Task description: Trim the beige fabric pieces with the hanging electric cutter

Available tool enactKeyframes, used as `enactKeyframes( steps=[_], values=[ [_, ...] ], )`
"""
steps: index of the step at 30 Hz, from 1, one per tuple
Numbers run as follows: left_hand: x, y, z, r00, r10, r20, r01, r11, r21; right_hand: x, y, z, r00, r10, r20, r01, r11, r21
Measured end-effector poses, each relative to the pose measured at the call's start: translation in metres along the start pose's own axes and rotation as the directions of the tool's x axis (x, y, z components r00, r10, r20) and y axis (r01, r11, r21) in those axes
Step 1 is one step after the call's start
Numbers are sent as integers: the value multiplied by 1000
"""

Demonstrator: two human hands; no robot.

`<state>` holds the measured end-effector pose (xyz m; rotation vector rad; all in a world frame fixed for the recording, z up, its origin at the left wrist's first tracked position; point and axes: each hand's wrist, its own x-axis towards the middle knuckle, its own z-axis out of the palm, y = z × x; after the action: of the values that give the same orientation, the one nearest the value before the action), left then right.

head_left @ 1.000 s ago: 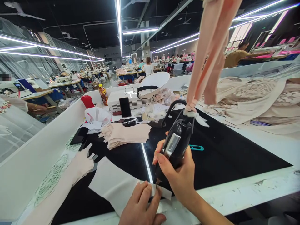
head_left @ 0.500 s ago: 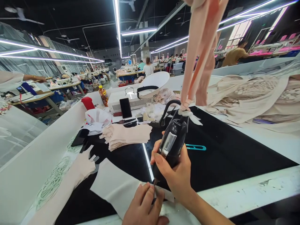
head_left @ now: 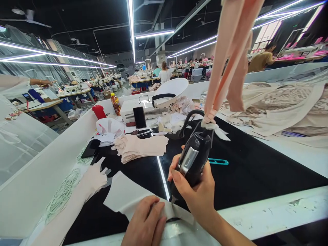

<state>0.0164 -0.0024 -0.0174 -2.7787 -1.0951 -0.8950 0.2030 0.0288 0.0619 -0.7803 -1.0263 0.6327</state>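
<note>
My right hand is closed around a black handheld tool that hangs from pink fabric strips overhead. The tool's tip touches the edge of a pale fabric piece lying on the black table surface. My left hand lies flat on that fabric piece with its fingers stretched out, just left of the tool tip.
A stack of pink fabric pieces lies behind, with a long pink sleeve at the left. A teal clip sits right of the tool. A phone, white machine, red cup and beige cloth lie farther back. Other workers sit in the distance.
My left hand slid a little left and flattened on the fabric. The tool tip stays at the fabric edge. The view shifted slightly.
</note>
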Motion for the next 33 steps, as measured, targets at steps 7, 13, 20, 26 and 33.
enactKeyframes(
  steps=[7, 13, 20, 26, 33],
  values=[
    [10, 3, -2, 993, 92, -70, -83, 990, 118, -2, -2, 1, 1000, -17, -16, 17, 1000, -26],
    [14, 2, -7, 988, 150, -29, -144, 978, 148, -2, -4, 1, 999, -34, -29, 33, 999, -27],
    [12, 0, -5, 974, 218, -54, -199, 949, 244, -5, -6, 1, 998, -46, -47, 44, 998, -38],
    [12, 1, -5, 966, 254, -58, -228, 932, 280, -5, -9, 2, 997, -52, -50, 49, 997, -58],
    [2, -1, 4, 983, 182, 33, -184, 936, 302, -6, -5, 2, 998, -42, -53, 39, 998, -58]
  ],
)
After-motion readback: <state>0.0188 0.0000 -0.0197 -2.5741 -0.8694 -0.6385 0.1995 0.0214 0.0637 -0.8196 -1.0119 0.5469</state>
